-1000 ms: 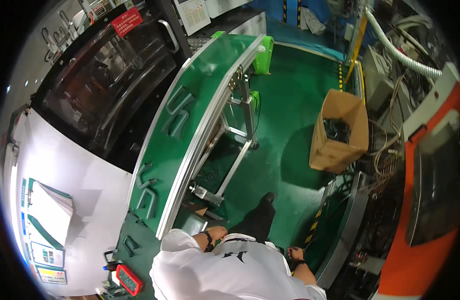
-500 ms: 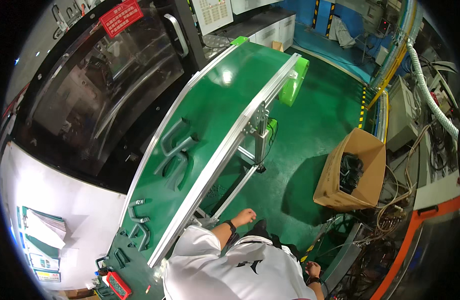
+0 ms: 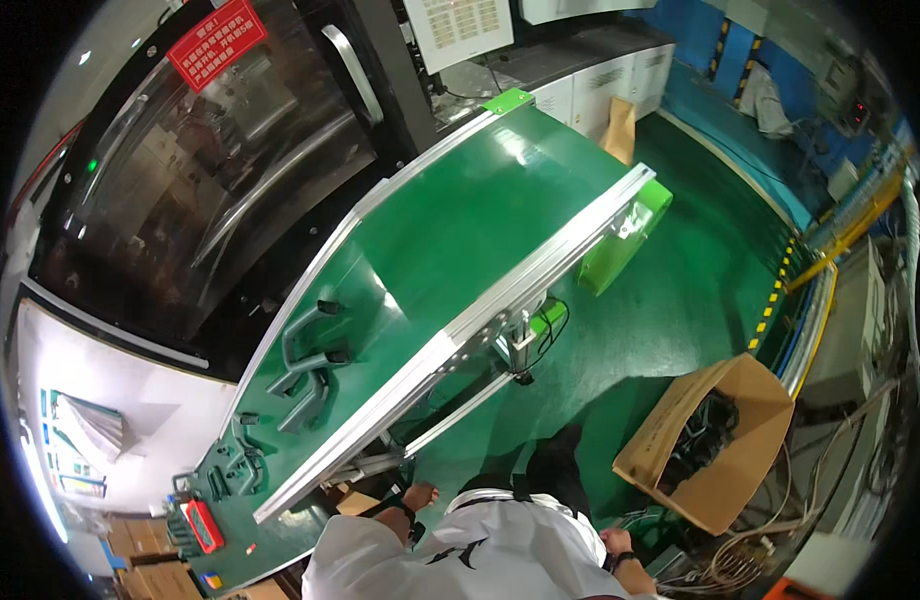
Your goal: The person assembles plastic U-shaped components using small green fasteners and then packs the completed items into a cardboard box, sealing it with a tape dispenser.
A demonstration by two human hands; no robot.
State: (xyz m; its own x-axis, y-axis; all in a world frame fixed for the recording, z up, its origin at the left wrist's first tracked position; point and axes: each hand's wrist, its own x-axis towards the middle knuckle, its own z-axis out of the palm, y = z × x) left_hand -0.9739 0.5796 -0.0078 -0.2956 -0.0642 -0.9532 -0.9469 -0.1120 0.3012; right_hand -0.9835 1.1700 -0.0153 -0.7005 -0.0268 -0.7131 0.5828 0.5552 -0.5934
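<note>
green conveyor belt (image 3: pixel 460 240), dark bent handles (image 3: pixel 305 365)

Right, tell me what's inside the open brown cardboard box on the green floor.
The open brown cardboard box holds a heap of dark curved parts. Its walls and flaps cover whatever lies lower down.

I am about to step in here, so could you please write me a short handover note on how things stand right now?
Left hand: empty, fingers loose, hanging below the conveyor edge beside its frame.
Right hand: low at the side; whether it holds anything cannot be told.
Grey handle parts lie untouched on the belt, more further down near a red box.
Open carton on the floor to the right holds dark parts.
Done: some parts are in the carton.
Left: the belt parts.
</note>
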